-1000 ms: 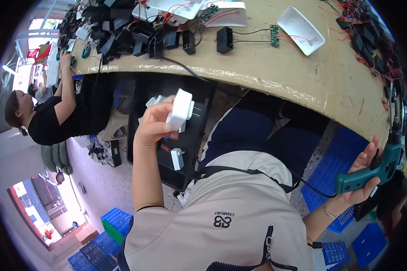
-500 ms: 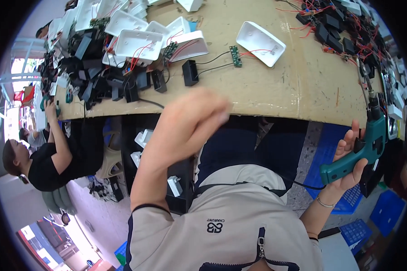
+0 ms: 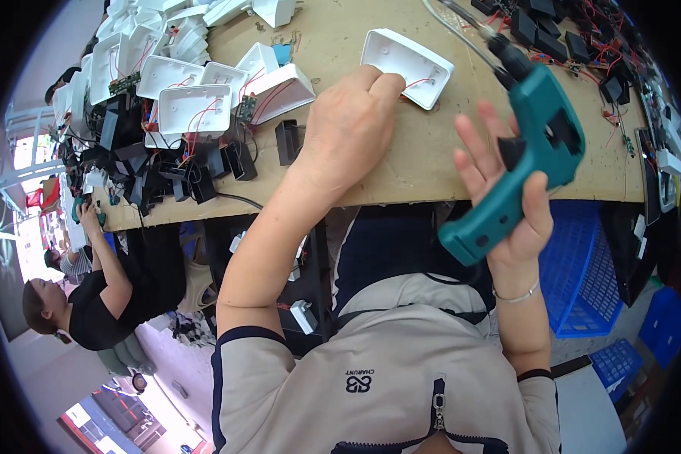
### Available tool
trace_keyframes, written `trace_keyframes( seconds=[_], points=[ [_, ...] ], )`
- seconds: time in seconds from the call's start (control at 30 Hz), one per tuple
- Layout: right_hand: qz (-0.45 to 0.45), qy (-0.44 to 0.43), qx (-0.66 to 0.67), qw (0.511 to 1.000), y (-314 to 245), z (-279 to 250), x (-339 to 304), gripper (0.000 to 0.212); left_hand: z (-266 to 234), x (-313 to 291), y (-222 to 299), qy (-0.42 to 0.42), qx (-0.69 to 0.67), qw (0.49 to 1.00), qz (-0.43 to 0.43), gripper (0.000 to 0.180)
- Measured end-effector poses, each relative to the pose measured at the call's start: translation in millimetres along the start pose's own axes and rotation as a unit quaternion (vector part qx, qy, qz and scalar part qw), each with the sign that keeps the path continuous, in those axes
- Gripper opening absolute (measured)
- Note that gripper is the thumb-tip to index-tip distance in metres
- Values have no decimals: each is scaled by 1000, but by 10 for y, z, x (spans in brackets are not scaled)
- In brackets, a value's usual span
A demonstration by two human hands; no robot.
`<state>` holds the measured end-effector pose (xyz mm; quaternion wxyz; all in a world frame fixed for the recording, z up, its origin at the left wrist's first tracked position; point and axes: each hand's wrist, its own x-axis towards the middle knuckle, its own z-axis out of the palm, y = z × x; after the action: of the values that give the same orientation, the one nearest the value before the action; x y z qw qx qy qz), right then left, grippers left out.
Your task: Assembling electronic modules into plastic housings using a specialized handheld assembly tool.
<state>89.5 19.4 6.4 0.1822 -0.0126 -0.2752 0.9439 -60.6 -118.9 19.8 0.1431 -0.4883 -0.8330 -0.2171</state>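
My left hand [image 3: 353, 125] is over the table with its fingers pinched together, beside a white plastic housing [image 3: 431, 69] with red wires inside. Whatever lies between those fingertips is hidden by the hand. On the right, my right hand [image 3: 511, 204] supports a green pistol-grip electric drill [image 3: 533, 144], thumb around its handle and the other fingers loosely extended. The drill's black chuck points up and away over the table. A small black box [image 3: 287, 142] stands just left of my left hand.
At the far left are piled white housings [image 3: 194, 110], black boxes and wires. More black parts [image 3: 552, 41] with red wires cover the far right. The table's front edge [image 3: 401, 203] runs before me. Below right stands a blue crate [image 3: 583, 280]. A person [image 3: 91, 291] works at left.
My left hand has moved forward to the white housing. My right hand has brought the drill inward and up over the table edge. The view has shifted slightly.
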Motion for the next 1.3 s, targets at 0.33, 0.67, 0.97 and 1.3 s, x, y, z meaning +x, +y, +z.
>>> trace_keyframes(
  seconds=[0.33,0.67,0.97,1.3],
  points=[
    [81,21,-32,996,-1,53,131,68,-108,-9,53,-50,-5,997,-54,17],
    [24,28,-111,993,23,9,244,71,9,-1,161,-44,-228,971,-65,12],
    [20,53,-100,993,-237,-151,286,53,136,62,543,-23,-148,986,-69,12],
    [22,56,-94,994,-263,-169,280,52,58,29,483,61,-90,994,13,18]
  ],
)
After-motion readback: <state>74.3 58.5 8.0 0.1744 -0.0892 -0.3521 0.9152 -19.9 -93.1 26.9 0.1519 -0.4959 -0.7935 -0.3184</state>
